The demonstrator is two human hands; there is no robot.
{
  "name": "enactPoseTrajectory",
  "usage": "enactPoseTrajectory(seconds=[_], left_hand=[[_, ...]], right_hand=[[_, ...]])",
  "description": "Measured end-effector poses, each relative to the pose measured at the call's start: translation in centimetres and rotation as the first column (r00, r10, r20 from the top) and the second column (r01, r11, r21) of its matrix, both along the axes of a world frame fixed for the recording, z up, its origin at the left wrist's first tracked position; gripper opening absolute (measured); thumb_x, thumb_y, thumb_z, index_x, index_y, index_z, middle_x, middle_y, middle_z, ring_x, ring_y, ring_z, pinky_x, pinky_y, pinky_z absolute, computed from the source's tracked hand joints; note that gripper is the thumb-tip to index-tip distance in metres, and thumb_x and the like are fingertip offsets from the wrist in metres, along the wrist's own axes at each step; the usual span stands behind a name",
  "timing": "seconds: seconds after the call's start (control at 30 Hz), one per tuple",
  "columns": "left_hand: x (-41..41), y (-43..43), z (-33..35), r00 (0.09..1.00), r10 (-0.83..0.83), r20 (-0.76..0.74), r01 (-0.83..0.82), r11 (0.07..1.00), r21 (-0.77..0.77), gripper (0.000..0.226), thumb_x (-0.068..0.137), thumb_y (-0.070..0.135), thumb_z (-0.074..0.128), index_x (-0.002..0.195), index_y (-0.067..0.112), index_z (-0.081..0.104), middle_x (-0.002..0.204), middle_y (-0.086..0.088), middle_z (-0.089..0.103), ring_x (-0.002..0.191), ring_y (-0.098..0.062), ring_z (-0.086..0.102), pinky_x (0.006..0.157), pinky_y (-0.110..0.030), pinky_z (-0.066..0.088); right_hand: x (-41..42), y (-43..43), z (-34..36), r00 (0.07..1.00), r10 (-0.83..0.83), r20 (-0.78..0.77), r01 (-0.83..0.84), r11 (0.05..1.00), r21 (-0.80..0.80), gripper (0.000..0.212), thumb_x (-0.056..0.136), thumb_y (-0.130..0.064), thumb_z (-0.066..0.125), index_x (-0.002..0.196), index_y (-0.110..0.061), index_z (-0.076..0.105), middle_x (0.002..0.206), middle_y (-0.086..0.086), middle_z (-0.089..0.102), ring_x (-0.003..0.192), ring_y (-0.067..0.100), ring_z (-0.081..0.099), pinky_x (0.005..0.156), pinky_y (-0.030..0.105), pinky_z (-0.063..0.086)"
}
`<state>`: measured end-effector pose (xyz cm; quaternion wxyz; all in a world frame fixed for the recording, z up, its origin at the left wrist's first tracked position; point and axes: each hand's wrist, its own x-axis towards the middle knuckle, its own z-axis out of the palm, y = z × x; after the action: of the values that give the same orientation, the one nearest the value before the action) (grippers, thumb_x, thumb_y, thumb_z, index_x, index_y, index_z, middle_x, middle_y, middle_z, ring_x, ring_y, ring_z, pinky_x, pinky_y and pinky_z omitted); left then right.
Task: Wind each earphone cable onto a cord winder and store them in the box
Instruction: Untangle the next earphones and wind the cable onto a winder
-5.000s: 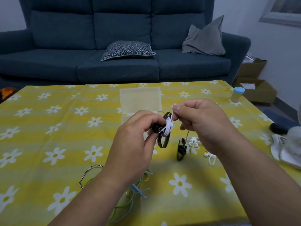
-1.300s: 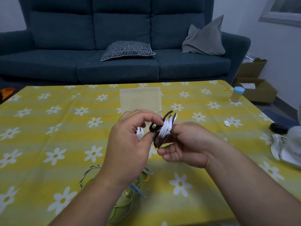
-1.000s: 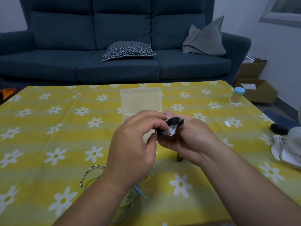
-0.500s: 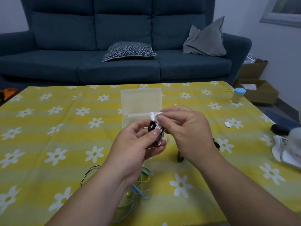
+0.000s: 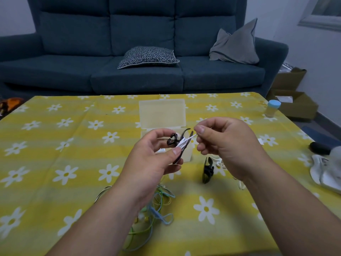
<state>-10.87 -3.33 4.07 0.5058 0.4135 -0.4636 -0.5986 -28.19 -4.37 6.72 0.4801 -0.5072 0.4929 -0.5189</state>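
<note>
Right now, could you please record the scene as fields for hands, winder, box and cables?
left hand: grips the black cord winder, white cable wound on it
right hand: pinches the white cable's free end
box: open on the table, behind the hands
spare winder: black, lying on the table
loose cables: green and blue tangle, unwound

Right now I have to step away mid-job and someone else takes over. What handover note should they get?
The left hand grips a black cord winder with the white cable wound round it. The right hand pinches that cable's free end beside the winder.
The clear box lies open on the table just beyond the hands. Its base is mostly hidden, so the contents are unknown.
Done: white cable nearly wound.
Left: secure the end, box that winder, then wind the green and blue earphones tangled by the left forearm, probably onto the spare black winder.
</note>
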Motion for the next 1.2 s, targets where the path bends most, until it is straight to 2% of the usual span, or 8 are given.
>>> enactPoseTrajectory(seconds=[0.17, 0.5, 0.67, 0.77, 0.9, 1.03, 1.2], left_hand=[[-0.06, -0.02, -0.15, 0.997, 0.017, 0.074, -0.013, 0.999, -0.046, 0.030, 0.086, -0.004, 0.067, 0.101, 0.022, 0.068, 0.095, -0.002, 0.067, 0.066, -0.020, 0.063, 0.064, -0.029, 0.053], [0.00, 0.12, -0.05, 0.999, -0.027, 0.040, 0.031, 0.993, -0.112, 0.033, 0.086, -0.004, 0.067, 0.105, 0.022, 0.064, 0.093, 0.001, 0.068, 0.070, -0.020, 0.062, 0.069, -0.033, 0.055], [0.26, 0.07, 0.05, 0.994, -0.087, 0.061, 0.096, 0.985, -0.146, 0.033, 0.078, 0.008, 0.076, 0.102, 0.029, 0.066, 0.094, 0.006, 0.068, 0.073, -0.017, 0.062, 0.068, -0.031, 0.053], [0.48, -0.05, -0.01, 0.991, -0.107, 0.080, 0.118, 0.980, -0.162, 0.031, 0.076, 0.014, 0.070, 0.102, 0.031, 0.067, 0.095, 0.006, 0.068, 0.076, -0.018, 0.061, 0.070, -0.031, 0.054], [0.51, -0.04, -0.04, 0.988, -0.119, 0.101, 0.135, 0.975, -0.174, 0.031, 0.077, 0.011, 0.069, 0.100, 0.032, 0.068, 0.100, 0.002, 0.067, 0.078, -0.019, 0.060, 0.071, -0.030, 0.053], [0.51, -0.14, -0.24, 0.991, -0.062, 0.120, 0.081, 0.983, -0.163, 0.036, 0.088, -0.001, 0.067, 0.097, 0.033, 0.068, 0.096, 0.004, 0.068, 0.077, -0.019, 0.060, 0.071, -0.034, 0.053], [0.50, -0.29, -0.33, 0.985, -0.016, 0.172, 0.043, 0.987, -0.153, 0.034, 0.088, 0.000, 0.066, 0.094, 0.034, 0.069, 0.095, 0.006, 0.069, 0.078, -0.018, 0.060, 0.067, -0.029, 0.051]], right_hand=[[-0.07, 0.16, 0.42, 0.999, 0.018, 0.050, -0.018, 1.000, -0.001, 0.004, 0.088, -0.002, 0.067, 0.084, -0.003, 0.067, 0.065, 0.010, 0.063, 0.055, 0.019, 0.061, 0.051, 0.025, 0.051], [-0.12, -0.08, 0.18, 0.999, -0.035, 0.029, 0.033, 0.997, 0.073, 0.005, 0.086, -0.004, 0.070, 0.083, -0.002, 0.066, 0.062, 0.008, 0.061, 0.050, 0.016, 0.057, 0.048, 0.024, 0.048], [-0.20, -0.12, 0.25, 0.999, -0.049, -0.001, 0.049, 0.996, 0.078, 0.005, 0.086, -0.006, 0.071, 0.084, -0.003, 0.067, 0.060, 0.004, 0.060, 0.049, 0.013, 0.054, 0.048, 0.023, 0.046], [-0.31, -0.09, 0.28, 0.999, -0.044, -0.018, 0.046, 0.995, 0.084, 0.006, 0.088, -0.008, 0.069, 0.086, -0.003, 0.068, 0.060, 0.004, 0.060, 0.050, 0.013, 0.054, 0.048, 0.022, 0.045], [-0.30, -0.11, 0.30, 0.999, -0.034, -0.025, 0.036, 0.995, 0.092, 0.009, 0.091, -0.008, 0.066, 0.090, 0.000, 0.068, 0.061, 0.004, 0.061, 0.050, 0.013, 0.054, 0.048, 0.022, 0.045], [-0.44, -0.06, 0.37, 0.997, -0.054, -0.057, 0.058, 0.995, 0.080, 0.007, 0.090, -0.007, 0.067, 0.087, -0.001, 0.068, 0.061, 0.005, 0.062, 0.050, 0.014, 0.055, 0.049, 0.024, 0.046], [-0.13, 0.19, 0.66, 0.996, -0.068, -0.059, 0.070, 0.997, 0.019, 0.005, 0.087, -0.005, 0.070, 0.084, -0.002, 0.067, 0.060, 0.006, 0.062, 0.050, 0.015, 0.057, 0.049, 0.025, 0.048]])
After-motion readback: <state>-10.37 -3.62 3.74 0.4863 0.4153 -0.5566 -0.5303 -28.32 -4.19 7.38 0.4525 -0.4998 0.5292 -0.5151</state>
